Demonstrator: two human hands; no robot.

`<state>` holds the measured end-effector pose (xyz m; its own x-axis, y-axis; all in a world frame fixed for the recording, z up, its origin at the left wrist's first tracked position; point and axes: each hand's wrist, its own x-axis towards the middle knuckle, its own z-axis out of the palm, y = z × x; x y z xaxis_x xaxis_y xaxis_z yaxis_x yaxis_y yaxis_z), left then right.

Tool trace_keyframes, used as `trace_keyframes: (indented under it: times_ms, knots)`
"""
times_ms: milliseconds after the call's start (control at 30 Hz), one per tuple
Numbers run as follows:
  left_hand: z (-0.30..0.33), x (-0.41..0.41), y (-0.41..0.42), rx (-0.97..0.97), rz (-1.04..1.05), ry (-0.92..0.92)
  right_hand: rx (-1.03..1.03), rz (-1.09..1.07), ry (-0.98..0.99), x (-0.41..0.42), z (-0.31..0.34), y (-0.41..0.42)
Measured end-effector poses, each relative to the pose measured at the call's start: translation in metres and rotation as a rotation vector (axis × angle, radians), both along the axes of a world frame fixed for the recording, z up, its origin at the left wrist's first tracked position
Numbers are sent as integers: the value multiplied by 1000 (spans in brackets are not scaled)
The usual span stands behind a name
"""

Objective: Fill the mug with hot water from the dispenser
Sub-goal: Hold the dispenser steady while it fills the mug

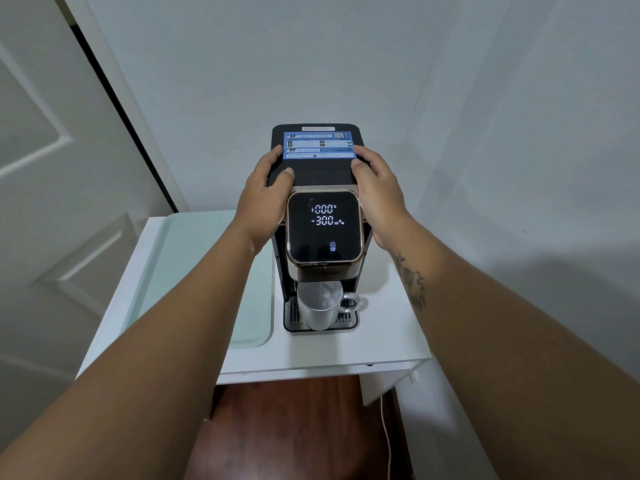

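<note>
A black water dispenser (317,171) stands on a white table (377,348). Its square touch screen (325,226) faces up and reads 000 °C and 300 ml, with a start/stop icon below. A white mug (320,308) sits upright on the drip tray (291,315) under the spout, handle pointing right. My left hand (265,199) grips the dispenser's left side, thumb on top. My right hand (379,195) grips its right side the same way. A blue instruction sticker (318,145) lies on the lid between my hands.
A pale green glass panel (194,271) covers the table's left part. A white door (52,168) stands at the left, a white wall behind. A thin white cable (386,434) hangs below the table over the dark wooden floor (294,427).
</note>
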<state>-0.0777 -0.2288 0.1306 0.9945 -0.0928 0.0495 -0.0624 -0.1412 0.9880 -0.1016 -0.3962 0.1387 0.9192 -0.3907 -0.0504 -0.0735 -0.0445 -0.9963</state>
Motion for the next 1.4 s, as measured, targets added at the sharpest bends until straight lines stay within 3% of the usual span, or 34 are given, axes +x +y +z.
trace_keyframes:
  times_ms: [1400]
  knots:
    - [-1, 1, 0, 8, 23, 2, -22, -5, -8, 2, -3, 0]
